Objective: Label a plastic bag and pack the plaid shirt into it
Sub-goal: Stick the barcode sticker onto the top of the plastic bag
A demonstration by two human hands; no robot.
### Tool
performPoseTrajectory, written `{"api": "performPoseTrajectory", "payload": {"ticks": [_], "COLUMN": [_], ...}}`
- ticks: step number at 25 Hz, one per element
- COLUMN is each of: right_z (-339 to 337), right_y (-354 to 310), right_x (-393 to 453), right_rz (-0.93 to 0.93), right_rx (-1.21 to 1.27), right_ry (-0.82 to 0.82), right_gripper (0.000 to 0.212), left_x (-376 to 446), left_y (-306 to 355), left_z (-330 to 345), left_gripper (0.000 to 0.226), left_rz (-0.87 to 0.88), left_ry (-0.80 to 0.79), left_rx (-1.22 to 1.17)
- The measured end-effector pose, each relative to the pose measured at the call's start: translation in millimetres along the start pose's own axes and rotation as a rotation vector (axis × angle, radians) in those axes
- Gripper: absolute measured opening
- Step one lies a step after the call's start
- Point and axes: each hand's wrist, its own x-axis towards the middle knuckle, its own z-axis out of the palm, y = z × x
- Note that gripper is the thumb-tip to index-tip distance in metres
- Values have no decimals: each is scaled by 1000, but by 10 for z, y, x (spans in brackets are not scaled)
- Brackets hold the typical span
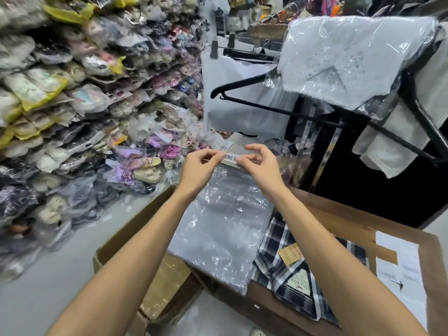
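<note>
A clear plastic bag (218, 226) lies flat on top of a cardboard box (339, 214) in front of me. Beside it on the right lies the folded plaid shirt (288, 282), dark blue and white, with a brown tag and its neck label showing. Above the bag's far end, my left hand (201, 166) and my right hand (257, 161) pinch the two ends of a small white barcode label (230, 157) between thumb and forefinger. The label hangs just over the bag's far edge.
Piles of bagged shoes (84, 117) fill the left side down to the grey floor. A rack with black hangers (242, 86) and a bagged white garment (351, 57) stands behind the box. An open carton (145, 229) sits left of the box. A shipping paper (400, 267) is stuck on the right.
</note>
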Motion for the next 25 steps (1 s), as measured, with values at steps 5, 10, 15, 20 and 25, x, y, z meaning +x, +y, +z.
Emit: {"api": "performPoseTrajectory", "payload": {"ticks": [5, 10, 15, 20, 25], "right_z": [-58, -28, 194, 404, 589], "right_y": [-9, 74, 354, 816, 1294], "right_x": [57, 126, 487, 918, 1269], "right_rz": [-5, -1, 53, 140, 248], "right_rx": [41, 34, 27, -41, -128], "right_ry": [29, 41, 101, 147, 264], "right_gripper": [27, 33, 37, 30, 31], "left_x": [78, 135, 606, 1115, 1495], "left_y": [89, 19, -426, -965, -1459], "left_z": [34, -50, -60, 45, 206], "left_gripper": [16, 16, 14, 3, 12], "left_rz": [10, -16, -78, -117, -146], "left_ry": [-37, -49, -140, -235, -332], "left_rx": [-3, 1, 43, 67, 148]}}
